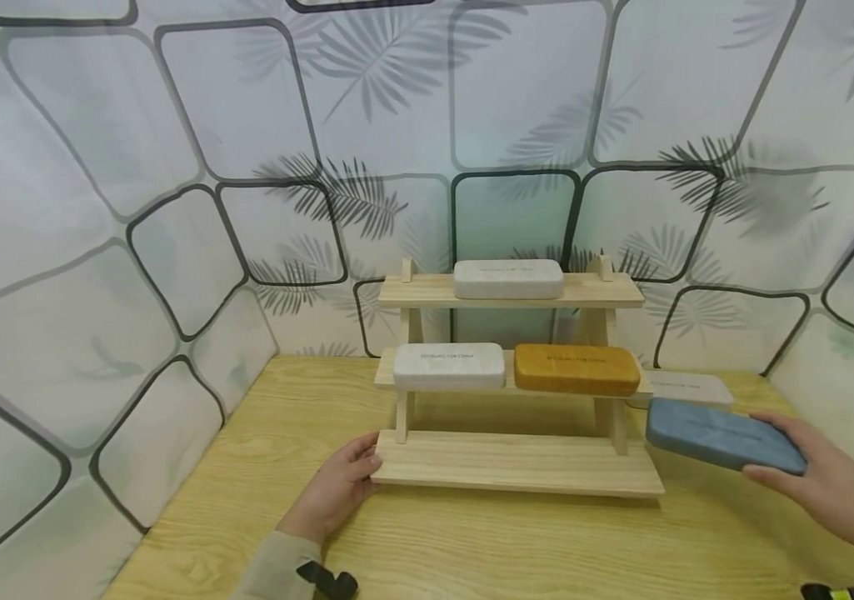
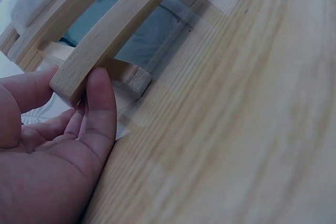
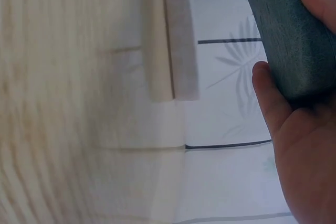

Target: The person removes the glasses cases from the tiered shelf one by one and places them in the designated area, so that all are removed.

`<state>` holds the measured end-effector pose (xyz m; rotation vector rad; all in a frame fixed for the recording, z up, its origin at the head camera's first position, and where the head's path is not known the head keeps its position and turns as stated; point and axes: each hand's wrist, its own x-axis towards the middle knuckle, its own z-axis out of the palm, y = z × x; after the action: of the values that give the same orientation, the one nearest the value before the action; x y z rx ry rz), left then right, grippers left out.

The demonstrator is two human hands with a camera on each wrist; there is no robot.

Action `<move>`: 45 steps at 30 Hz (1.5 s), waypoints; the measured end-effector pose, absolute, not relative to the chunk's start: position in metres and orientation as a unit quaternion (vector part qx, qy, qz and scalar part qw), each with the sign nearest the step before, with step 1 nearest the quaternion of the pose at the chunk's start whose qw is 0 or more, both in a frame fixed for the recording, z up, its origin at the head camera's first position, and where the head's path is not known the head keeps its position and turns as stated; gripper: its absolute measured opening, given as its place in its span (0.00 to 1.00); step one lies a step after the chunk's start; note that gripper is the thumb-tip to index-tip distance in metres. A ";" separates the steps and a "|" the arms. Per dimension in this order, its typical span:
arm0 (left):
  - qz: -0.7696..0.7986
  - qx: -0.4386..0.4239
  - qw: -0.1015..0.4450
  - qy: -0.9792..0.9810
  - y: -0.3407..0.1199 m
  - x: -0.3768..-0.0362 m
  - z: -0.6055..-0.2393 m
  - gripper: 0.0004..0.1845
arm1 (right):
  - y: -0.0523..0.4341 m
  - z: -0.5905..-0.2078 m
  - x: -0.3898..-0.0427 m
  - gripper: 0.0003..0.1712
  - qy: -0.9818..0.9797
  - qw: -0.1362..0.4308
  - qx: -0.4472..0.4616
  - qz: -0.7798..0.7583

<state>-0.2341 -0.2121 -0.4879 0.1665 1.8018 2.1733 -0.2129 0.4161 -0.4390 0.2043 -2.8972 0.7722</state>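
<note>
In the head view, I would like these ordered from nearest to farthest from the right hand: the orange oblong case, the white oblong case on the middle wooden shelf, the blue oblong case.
1. Blue oblong case: held in the right hand.
2. Orange oblong case: right part of the middle wooden shelf.
3. White oblong case: left part of that shelf.

Head: from above the near side of the worktop [image 1: 194, 525], facing forward and down, far enough back for both far corners and the whole three-tier wooden stand [image 1: 516, 475].
Left wrist: close, rolled aslant, facing the left end of the stand's bottom shelf [image 2: 105, 35].
Right wrist: rolled sideways, facing the worktop's far edge, the blue case [image 3: 294, 40] very near.
Head and left wrist share: left hand [image 1: 337, 487], that shelf end.
Head and right wrist share: right hand [image 1: 831, 492], blue case, white case [image 3: 184, 40] by the far edge.
</note>
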 end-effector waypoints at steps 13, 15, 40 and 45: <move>0.759 0.059 0.158 0.629 -0.211 -0.234 -0.487 0.34 | 0.420 -0.450 -0.247 0.54 -0.966 0.027 0.089 0.241; 0.760 0.059 0.159 0.627 -0.211 -0.234 -0.487 0.34 | 0.418 -0.452 -0.252 0.53 -0.962 0.022 0.104 0.251; 0.756 0.051 0.155 0.634 -0.211 -0.234 -0.490 0.34 | 0.426 -0.463 -0.270 0.60 -0.966 0.022 0.072 0.249; 0.755 0.054 0.153 0.635 -0.211 -0.234 -0.490 0.34 | 0.428 -0.464 -0.271 0.59 -0.965 0.018 0.072 0.251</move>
<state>-0.2336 -0.2108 -0.4895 0.1547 1.8225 2.1649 -0.2714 0.4282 -0.4637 0.2232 -2.9984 0.7802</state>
